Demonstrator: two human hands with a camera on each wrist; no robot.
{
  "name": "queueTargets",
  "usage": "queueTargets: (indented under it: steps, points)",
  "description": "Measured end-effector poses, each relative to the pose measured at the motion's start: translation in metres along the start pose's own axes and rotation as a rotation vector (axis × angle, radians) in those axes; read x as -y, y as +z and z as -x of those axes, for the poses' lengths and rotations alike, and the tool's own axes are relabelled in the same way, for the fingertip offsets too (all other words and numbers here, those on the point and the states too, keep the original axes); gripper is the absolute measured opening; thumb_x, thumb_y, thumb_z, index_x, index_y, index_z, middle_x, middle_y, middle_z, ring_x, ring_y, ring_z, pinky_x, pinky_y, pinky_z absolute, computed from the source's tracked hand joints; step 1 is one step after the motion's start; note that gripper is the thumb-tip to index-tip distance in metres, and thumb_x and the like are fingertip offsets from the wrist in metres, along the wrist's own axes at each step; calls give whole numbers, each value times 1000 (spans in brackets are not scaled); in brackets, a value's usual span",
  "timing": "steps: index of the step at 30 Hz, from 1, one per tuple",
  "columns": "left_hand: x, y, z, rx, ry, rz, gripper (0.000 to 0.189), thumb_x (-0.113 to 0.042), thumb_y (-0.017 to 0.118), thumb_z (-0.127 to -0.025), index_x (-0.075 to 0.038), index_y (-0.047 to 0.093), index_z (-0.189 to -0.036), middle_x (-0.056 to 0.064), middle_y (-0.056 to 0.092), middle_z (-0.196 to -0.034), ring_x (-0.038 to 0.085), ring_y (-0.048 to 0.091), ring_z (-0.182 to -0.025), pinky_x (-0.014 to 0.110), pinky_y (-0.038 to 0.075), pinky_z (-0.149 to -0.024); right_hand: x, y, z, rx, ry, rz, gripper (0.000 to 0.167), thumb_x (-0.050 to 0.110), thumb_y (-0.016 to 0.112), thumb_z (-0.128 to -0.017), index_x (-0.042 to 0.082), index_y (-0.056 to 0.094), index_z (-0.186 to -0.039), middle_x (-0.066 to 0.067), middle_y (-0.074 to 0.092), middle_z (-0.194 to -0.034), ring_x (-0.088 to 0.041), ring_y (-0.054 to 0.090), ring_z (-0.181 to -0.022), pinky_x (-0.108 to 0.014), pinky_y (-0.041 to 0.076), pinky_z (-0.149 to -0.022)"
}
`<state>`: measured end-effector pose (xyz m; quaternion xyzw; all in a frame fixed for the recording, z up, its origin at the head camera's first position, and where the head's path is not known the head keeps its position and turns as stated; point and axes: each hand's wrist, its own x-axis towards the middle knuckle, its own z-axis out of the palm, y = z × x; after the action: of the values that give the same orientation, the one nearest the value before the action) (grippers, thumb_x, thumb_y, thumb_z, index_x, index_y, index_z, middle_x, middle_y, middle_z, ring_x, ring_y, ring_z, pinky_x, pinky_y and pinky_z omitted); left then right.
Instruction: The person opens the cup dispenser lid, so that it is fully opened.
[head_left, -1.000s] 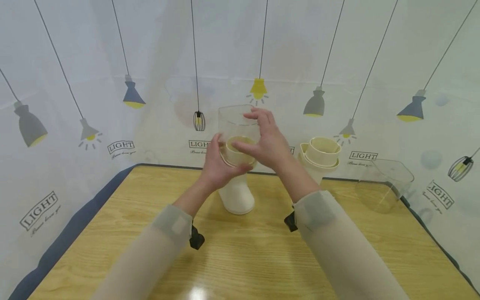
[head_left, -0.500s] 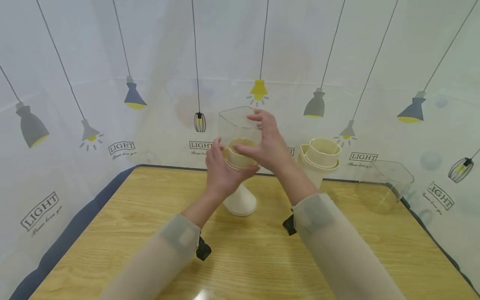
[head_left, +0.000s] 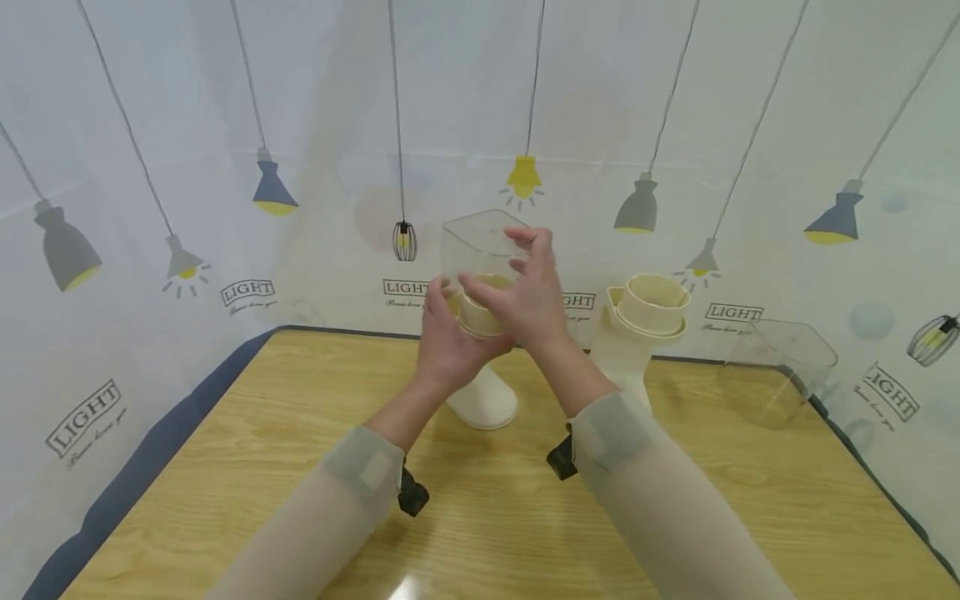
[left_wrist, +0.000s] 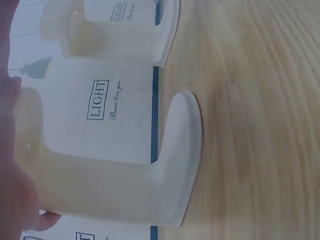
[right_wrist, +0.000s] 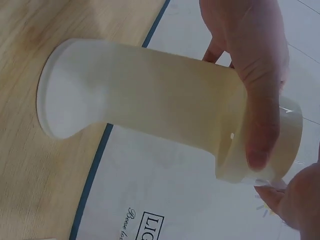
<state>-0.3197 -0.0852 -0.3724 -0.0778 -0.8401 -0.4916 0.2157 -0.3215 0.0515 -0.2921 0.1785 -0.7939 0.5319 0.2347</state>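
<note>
A cream stand (head_left: 491, 404) with a wide rounded foot stands upright on the table, its round collar (head_left: 478, 318) at the top. Over the collar sits a clear, open-topped plastic container (head_left: 468, 242). Around the top of the stand my left hand (head_left: 453, 346) grips, its thumb across the front in the right wrist view. My right hand (head_left: 538, 296) holds the clear container from the right, fingers bent at its wall and thumb before the collar. The left wrist view shows the stand's foot (left_wrist: 182, 155) flat on the wood, with only part of my left hand (left_wrist: 17, 185) at the edge.
A second cream stand (head_left: 630, 350) with a ring top is to the right, near the back edge. Farther right, another clear container (head_left: 776, 375) rests on the wooden table (head_left: 315, 400). A curtain (head_left: 337, 100) printed with lamps hangs behind.
The clear container has turned a little, and a corner of its rim now shows. My right hand has turned with it, wrist drawn inward. My left hand has shifted slightly right.
</note>
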Motion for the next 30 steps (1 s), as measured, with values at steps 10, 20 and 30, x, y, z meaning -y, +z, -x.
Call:
queueTargets:
  steps: [10, 20, 30]
  points:
    - [-1, -5, -2, 16, -49, -42, 137, -56, 103, -63, -12, 21, -165, 17, 45, -153, 34, 55, -131, 52, 55, -110, 6, 11, 2, -91, 126, -161, 76, 32, 93, -87, 21, 45, -145, 1, 53, -157, -36, 56, -144, -52, 56, -113]
    - [-2, -4, -2, 45, -27, -78, 131, -53, 102, -65, -11, 24, -162, 18, 47, -149, 34, 56, -127, 52, 57, -104, 3, 10, 5, -133, 67, -143, 73, 32, 92, -87, 14, 47, -142, -5, 55, -154, -32, 58, -138, -52, 50, -120]
    - [-2, -4, -6, 56, 13, -96, 129, -53, 101, -67, -12, 24, -162, 19, 47, -146, 35, 56, -124, 53, 58, -100, 9, 9, 6, -167, 88, -206, 71, 34, 91, -89, 16, 48, -143, -5, 53, -155, -29, 54, -140, -49, 47, -121]
